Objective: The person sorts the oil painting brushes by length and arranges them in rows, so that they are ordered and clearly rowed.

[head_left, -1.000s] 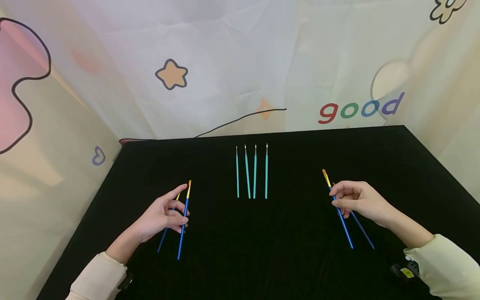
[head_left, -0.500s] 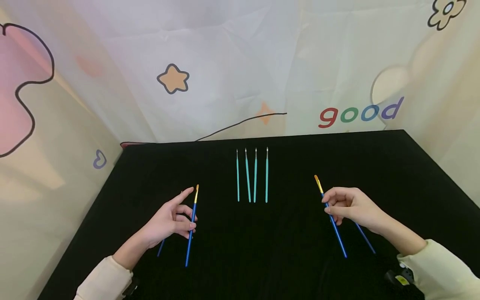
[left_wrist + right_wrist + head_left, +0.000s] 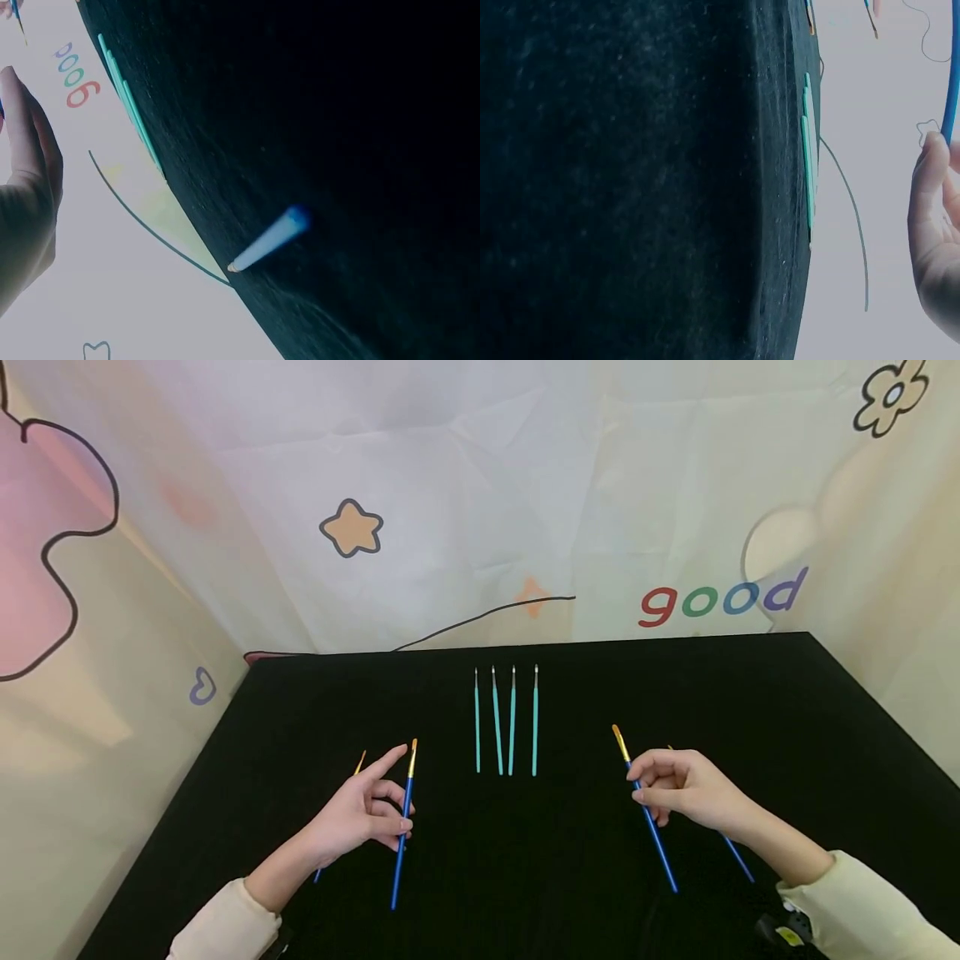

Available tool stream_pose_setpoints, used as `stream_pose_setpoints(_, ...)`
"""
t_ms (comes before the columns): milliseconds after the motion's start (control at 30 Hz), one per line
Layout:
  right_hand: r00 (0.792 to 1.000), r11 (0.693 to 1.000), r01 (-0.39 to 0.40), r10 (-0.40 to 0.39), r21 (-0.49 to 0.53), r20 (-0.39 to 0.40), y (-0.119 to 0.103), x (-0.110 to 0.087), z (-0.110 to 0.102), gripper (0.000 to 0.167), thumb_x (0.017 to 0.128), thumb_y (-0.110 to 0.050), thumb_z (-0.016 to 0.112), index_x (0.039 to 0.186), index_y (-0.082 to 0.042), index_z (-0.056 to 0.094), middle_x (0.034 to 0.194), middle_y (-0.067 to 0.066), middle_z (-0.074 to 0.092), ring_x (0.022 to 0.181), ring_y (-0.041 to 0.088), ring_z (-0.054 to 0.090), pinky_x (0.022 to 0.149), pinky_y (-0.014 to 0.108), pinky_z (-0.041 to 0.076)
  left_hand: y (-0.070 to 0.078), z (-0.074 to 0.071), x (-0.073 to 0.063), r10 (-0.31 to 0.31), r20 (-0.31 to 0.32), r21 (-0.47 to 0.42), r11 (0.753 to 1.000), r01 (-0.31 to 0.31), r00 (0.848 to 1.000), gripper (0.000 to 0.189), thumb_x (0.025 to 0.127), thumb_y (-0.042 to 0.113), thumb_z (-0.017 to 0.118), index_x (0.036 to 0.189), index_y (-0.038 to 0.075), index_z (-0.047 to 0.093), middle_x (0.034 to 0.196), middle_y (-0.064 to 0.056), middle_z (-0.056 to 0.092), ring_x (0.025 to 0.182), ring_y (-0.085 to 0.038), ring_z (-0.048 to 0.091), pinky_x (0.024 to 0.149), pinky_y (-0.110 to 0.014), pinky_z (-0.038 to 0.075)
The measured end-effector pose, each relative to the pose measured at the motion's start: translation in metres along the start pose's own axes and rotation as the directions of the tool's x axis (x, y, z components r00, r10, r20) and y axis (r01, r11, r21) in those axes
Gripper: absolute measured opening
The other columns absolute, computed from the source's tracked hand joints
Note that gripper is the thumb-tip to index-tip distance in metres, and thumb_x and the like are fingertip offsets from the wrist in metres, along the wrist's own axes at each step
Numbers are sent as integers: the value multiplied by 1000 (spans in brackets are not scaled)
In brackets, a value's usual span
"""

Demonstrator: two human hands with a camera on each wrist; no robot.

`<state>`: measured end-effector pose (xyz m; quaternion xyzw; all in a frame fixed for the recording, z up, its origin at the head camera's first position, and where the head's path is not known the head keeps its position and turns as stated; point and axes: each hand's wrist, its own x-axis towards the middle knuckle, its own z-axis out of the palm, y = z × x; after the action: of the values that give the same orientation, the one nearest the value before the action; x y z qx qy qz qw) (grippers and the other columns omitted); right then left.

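Note:
In the head view my left hand (image 3: 358,818) pinches a blue paintbrush (image 3: 400,864) between thumb and fingers, its gold-collared bristle end up and the index finger stretched toward it. My right hand (image 3: 693,789) pinches a similar blue paintbrush (image 3: 660,847), tilted with its bristles to the upper left. Under each hand another blue brush lies on the cloth: the left lying brush (image 3: 360,763) and the right lying brush (image 3: 737,857), both partly hidden. The right wrist view shows the held brush (image 3: 953,82) rising from the fingertips.
Several thin teal brushes (image 3: 536,735) lie side by side at the middle of the black tablecloth (image 3: 480,868), tips away from me. A printed curtain (image 3: 465,485) stands behind the table and along both sides.
Both hands have moved inward with their blue paintbrushes, the left one rightward and the right one leftward. The lying brushes stay in place; the whole head view has shifted slightly down.

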<state>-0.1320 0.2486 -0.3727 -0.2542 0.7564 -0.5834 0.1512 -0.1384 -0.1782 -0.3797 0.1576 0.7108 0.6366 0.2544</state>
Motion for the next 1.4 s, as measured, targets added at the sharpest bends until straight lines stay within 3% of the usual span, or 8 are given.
stream_pose_setpoints(167,1000,1000,-2,2,7,9,0,1,4,12,87,0,55,99,-2,55,77,18,57,60,17,59,52,33,53,0,5,2,1,22,-8,1000,-1,1000,91,81,-4,63,147,14,2,100,-32,49,78,-27,64,66,-42,55)
stream_pose_setpoints(400,999,1000,27,-27,3,27,0,4,10,12,88,1,55,99,1,53,76,21,57,60,17,59,51,33,53,-1,11,7,2,63,-32,999,0,998,86,82,-4,61,147,17,9,101,-32,49,78,-27,64,66,-42,55)
stream_pose_setpoints(600,1000,1000,2,-2,9,22,0,6,14,13,87,0,55,100,2,53,77,21,57,60,18,60,52,34,53,-2,16,10,-2,94,-28,1000,5,996,82,83,-4,60,146,11,11,99,-29,51,78,-23,65,66,-38,55)
stream_pose_setpoints(800,1000,1000,-15,15,15,18,1,6,16,13,87,-1,56,99,3,53,78,24,56,61,19,60,53,34,53,-4,21,13,-9,99,-34,999,13,995,81,83,-4,61,146,11,12,100,-30,50,78,-23,65,66,-39,55)
stream_pose_setpoints(1233,1000,1000,-14,14,14,23,0,7,16,18,87,-1,56,100,10,49,77,22,57,60,18,59,52,34,53,-9,35,20,-59,126,-65,996,67,990,84,81,-7,61,146,11,11,94,-23,55,75,-23,64,64,-39,56)
stream_pose_setpoints(1400,1000,1000,-3,2,14,25,1,7,17,19,87,0,56,100,12,49,76,15,58,59,17,59,51,33,53,-11,38,21,-89,129,-64,993,97,988,83,81,-8,59,146,10,11,92,-19,56,75,-23,64,63,-37,56)
